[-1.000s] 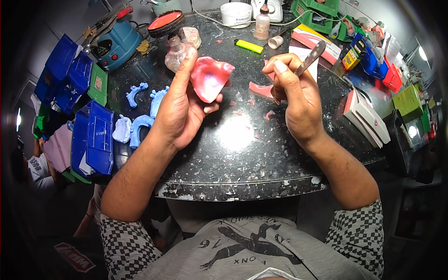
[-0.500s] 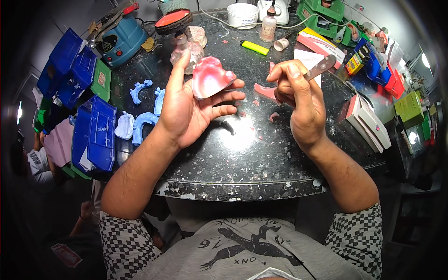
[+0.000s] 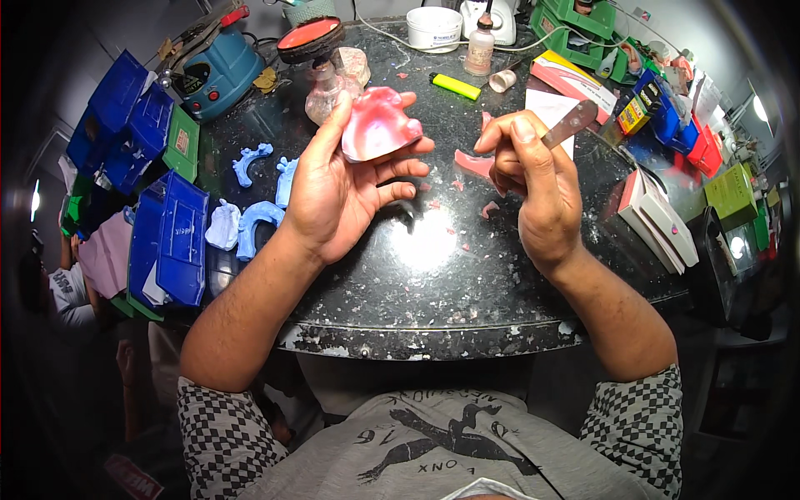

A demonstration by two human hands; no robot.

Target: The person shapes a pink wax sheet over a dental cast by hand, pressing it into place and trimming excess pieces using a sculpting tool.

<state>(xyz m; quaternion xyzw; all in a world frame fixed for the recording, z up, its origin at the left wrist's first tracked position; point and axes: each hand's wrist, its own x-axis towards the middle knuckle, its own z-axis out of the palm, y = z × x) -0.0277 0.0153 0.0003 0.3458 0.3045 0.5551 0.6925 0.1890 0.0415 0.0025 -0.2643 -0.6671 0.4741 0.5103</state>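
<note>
My left hand [image 3: 333,187] holds a dental cast [image 3: 377,129] coated with glossy pink wax, gripped between thumb and fingers above the left middle of the bench. In my right hand [image 3: 537,179] is a wax knife [image 3: 572,125], its handle pinched by thumb and forefinger; the broad rounded end sticks out to the upper right, and its other end is hidden by my fingers. Just left of that hand lies a strip of pink wax [image 3: 472,162], with small wax scraps [image 3: 490,209] around it on the black bench top [image 3: 467,283].
Blue dental pieces [image 3: 258,227] lie left of my left forearm, beside blue bins [image 3: 171,237]. Behind the cast stands a glass spirit burner [image 3: 325,96]. A yellow-green lighter [image 3: 454,86], a bottle [image 3: 479,50] and a white tub [image 3: 434,29] are farther back. Boxes [image 3: 654,217] line the right side.
My left hand has tilted the wax-covered cast and shifted it slightly up and to the left. My right hand with the wax knife stays nearly still.
</note>
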